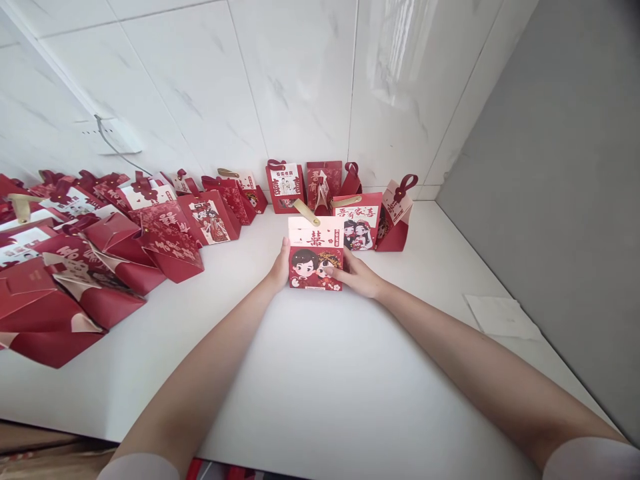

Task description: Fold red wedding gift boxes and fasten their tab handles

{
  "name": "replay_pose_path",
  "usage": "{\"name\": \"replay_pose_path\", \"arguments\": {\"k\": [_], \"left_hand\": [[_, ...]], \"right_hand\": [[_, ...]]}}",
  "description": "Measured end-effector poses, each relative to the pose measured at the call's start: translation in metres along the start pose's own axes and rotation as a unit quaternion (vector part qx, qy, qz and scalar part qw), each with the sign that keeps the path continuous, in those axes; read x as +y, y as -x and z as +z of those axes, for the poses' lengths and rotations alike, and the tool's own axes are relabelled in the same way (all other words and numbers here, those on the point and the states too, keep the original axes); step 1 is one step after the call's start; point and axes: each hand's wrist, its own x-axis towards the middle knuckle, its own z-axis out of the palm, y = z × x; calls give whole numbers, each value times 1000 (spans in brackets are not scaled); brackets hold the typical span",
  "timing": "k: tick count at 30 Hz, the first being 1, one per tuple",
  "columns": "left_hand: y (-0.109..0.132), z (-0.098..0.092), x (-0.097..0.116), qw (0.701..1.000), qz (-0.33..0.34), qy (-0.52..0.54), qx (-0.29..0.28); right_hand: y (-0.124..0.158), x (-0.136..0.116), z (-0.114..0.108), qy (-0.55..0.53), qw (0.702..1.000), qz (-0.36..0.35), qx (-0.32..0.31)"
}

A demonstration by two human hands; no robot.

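Evidently, both hands are grasping 1 red-and-white gift box (316,260), the left hand (280,270) at its left side, the right hand (362,276) at its right, thumb across the front. It is upright over the white table (320,380), near side of a couple-printed box (369,215); many red boxes (171,243) crowd the left.

Clustered boxes (170,240) stand on the table (320,373), left of the central box (314,263).

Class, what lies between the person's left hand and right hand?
The head view shows a red box with a cartoon couple, between left hand and right hand.
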Motion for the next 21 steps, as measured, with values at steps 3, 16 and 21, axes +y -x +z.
{"name": "replay_pose_path", "arguments": {"k": [3, 16, 21], "left_hand": [[-2, 0, 0, 1000, 11, -4, -13], [18, 18, 41, 870, 391, -284, 95], [44, 44, 115, 849, 189, -489, -69]], "right_hand": [[0, 0, 0, 5, 1000, -1, -2], [11, -12, 6, 200, 962, -166, 79], [17, -16, 13, 199, 945, -197, 171]]}}
